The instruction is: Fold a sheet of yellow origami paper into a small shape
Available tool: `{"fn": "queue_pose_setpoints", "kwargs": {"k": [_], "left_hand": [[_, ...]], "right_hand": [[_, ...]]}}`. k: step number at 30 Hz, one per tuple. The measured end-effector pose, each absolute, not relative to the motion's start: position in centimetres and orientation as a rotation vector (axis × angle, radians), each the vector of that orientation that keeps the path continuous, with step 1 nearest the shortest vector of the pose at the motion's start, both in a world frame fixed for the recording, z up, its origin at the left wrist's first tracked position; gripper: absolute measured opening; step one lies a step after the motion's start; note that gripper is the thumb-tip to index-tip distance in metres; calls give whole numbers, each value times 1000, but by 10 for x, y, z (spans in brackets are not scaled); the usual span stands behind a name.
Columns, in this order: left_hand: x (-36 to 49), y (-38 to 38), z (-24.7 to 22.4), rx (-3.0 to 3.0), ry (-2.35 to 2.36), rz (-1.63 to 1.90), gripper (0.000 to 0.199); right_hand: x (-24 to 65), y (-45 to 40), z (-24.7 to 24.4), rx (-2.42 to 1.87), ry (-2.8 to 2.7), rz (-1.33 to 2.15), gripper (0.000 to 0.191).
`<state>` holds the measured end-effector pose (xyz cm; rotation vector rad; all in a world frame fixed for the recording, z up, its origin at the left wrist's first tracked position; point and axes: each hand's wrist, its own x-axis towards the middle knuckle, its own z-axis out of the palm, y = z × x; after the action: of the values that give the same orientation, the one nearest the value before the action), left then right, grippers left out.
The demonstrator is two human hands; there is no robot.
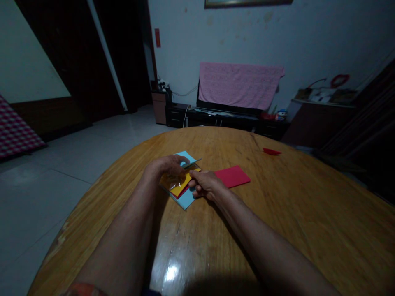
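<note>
My left hand [169, 165] is closed over the upper left of a small stack of coloured paper, its fingers gripping a raised light blue flap. A yellow paper [182, 187] lies in the stack under shiny clear plastic, with a thin red edge below it. Underneath, a light blue paper [187, 200] rests on the table. My right hand [203, 183] pinches the right corner of the yellow paper between thumb and fingers. Just beyond that hand lies a flat red paper [234, 176], partly covered by it.
The round wooden table [277, 230] has a small folded red paper piece [271, 151] near its far right edge. Beyond the table stand a low black cabinet [203, 120] and a screen under a pink cloth [240, 84]. A checked cloth [17, 131] hangs at left.
</note>
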<state>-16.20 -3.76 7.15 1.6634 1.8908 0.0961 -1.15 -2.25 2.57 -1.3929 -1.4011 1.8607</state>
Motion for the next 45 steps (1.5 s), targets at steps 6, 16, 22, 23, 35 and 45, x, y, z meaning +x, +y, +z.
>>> {"fn": "queue_pose_setpoints", "kwargs": {"k": [6, 16, 22, 23, 35, 45], "left_hand": [[-159, -38, 72, 1726, 1985, 40, 57], [-163, -32, 64, 1744, 2021, 55, 54], [-158, -34, 69, 1738, 2073, 23, 58], [-157, -34, 70, 1735, 2070, 16, 58], [-155, -35, 74, 1788, 2057, -8, 52], [-164, -31, 64, 1833, 2002, 84, 49]], "right_hand": [[-18, -23, 27, -1481, -1407, 1806, 21], [-15, -25, 27, -1451, -1431, 1792, 16], [-10, -23, 27, -1393, -1463, 1873, 16], [-9, -23, 27, -1378, -1484, 1885, 16], [3, -23, 16, -1039, -2384, 571, 14], [7, -29, 11, -813, -2499, 119, 19]]}}
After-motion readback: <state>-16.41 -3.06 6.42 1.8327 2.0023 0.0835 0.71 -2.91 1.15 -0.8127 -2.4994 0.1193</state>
